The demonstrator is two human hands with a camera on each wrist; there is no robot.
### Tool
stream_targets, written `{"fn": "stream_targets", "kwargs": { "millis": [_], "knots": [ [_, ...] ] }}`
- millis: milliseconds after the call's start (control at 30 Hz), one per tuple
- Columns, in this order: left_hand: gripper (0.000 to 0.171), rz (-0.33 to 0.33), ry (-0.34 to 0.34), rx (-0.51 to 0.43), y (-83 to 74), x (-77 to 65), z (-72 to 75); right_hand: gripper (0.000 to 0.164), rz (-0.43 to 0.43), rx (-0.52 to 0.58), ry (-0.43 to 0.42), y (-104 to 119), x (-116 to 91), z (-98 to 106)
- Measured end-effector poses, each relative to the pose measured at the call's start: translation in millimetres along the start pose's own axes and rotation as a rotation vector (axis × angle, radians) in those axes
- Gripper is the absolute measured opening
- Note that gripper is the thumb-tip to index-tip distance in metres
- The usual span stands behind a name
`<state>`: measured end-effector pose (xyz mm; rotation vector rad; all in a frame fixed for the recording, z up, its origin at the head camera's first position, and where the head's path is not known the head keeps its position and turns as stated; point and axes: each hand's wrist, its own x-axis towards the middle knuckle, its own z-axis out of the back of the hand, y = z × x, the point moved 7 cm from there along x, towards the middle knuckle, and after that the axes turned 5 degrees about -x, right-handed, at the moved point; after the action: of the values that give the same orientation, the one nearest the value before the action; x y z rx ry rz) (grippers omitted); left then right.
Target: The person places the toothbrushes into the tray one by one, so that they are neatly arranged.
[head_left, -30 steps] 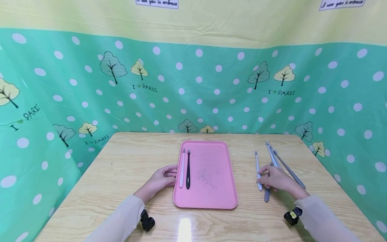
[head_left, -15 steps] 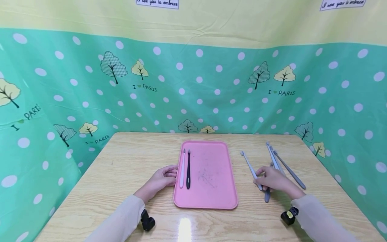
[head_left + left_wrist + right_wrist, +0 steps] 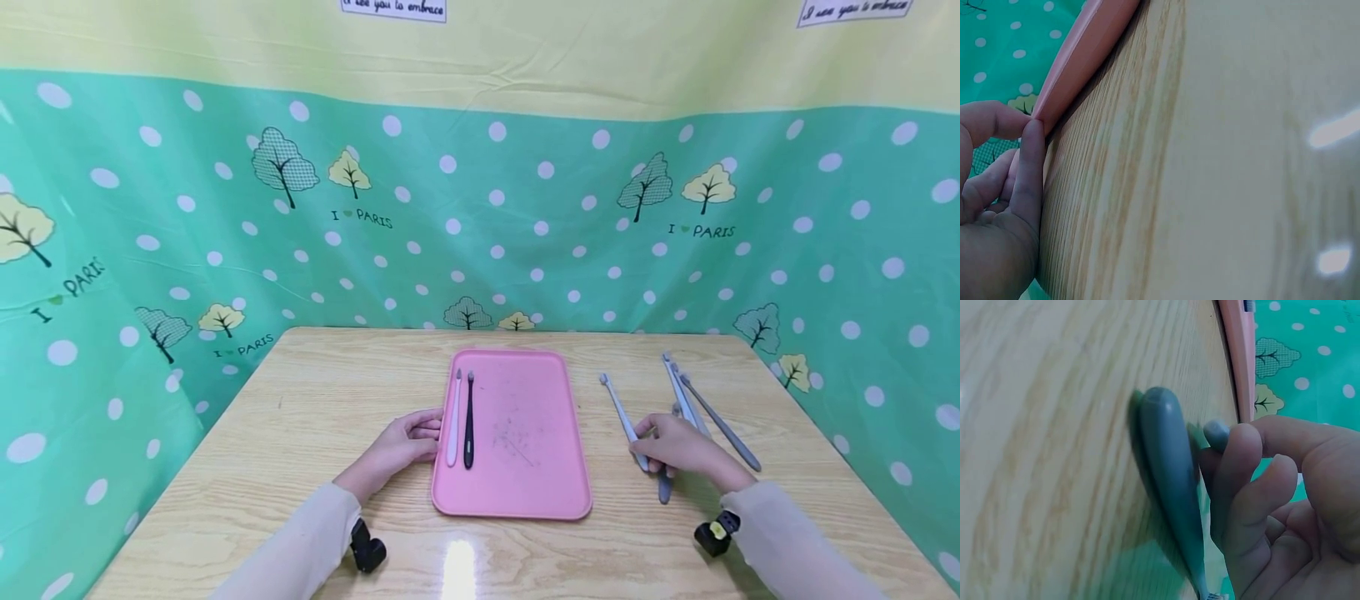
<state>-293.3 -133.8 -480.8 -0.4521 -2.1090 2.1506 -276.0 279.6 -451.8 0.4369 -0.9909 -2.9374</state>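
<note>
While the left hand's grip point(image 3: 397, 443) pinches the pink tray point(image 3: 528, 392) by its left rim, the right hand's grip point(image 3: 681, 443) holds a pale blue toothbrush point(image 3: 617, 408) right of the tray.

Right fingers point(image 3: 656, 448) partly hide a grey toothbrush point(image 3: 664, 490); the tray point(image 3: 1085, 59) (left wrist view) is cut off.

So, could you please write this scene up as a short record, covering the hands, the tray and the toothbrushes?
Left hand: gripping the left edge of the pink tray
Right hand: pinching a light blue-grey toothbrush near its handle end
On tray: white toothbrush and black toothbrush, side by side
Right of tray: other toothbrushes
Surface: wooden table
</note>
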Motion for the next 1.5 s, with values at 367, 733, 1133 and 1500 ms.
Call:
{"fn": "stream_targets", "kwargs": {
  "millis": [367,733,1133,1500],
  "knots": [
    [0.063,-0.011,0.004,-0.009,-0.5,0.8,0.3,0.035,0.046,0.078,0.017,9,0,-1],
    [0.064,-0.004,-0.004,0.004,2.0,1.0,0.7,0.039,0.047,0.200,0.086,18,2,-7],
    [0.064,-0.001,-0.001,-0.006,2.2,1.2,0.6,0.047,0.123,0.319,0.188,46,5,-17],
    [0.064,-0.006,0.004,-0.006,-2.9,-1.3,-1.5,0.045,0.190,0.390,0.254,68,14,-34]
  ]
}}
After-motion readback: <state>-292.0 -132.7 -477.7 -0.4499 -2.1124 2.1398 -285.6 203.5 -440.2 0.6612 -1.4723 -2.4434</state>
